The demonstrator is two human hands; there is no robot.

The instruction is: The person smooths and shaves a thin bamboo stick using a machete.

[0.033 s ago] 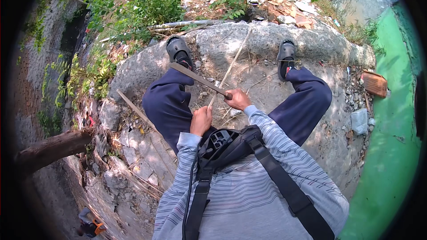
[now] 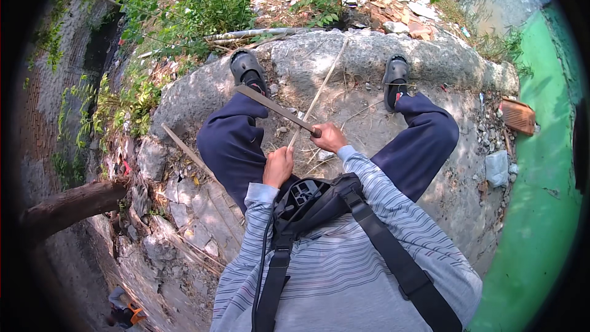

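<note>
**Long knife (image 2: pixel 273 107) set across a pale wooden strip (image 2: pixel 325 80)**

The left hand (image 2: pixel 279 166) is closed around the near end of the strip, fingers curled so that whatever part lies inside the grasp is hidden. From there the strip's long axis runs forward and a little to the right, away from the body, its far end over the rough concrete ledge (image 2: pixel 369 55); whether it rests on the ledge cannot be told. The right hand (image 2: pixel 330 138), just to the right and slightly ahead of the left, is wrapped around the knife's dark handle (image 2: pixel 316 132). The knife's long axis slants forward and to the left, its tip beside the left clog (image 2: pixel 247 66).

The two lines cross close to the handle and just ahead of the left fingers, well short of the strip's far end. The right hand is the nearer one to that crossing. The view from above does not settle whether the blade's edge bears on the wood.

Both hands sit between the spread legs in navy trousers (image 2: pixel 415 147), above a concrete slab (image 2: pixel 353 129). A second, longer stick (image 2: pixel 185 149) slants outward beside the left knee, apart from both hands.
</note>
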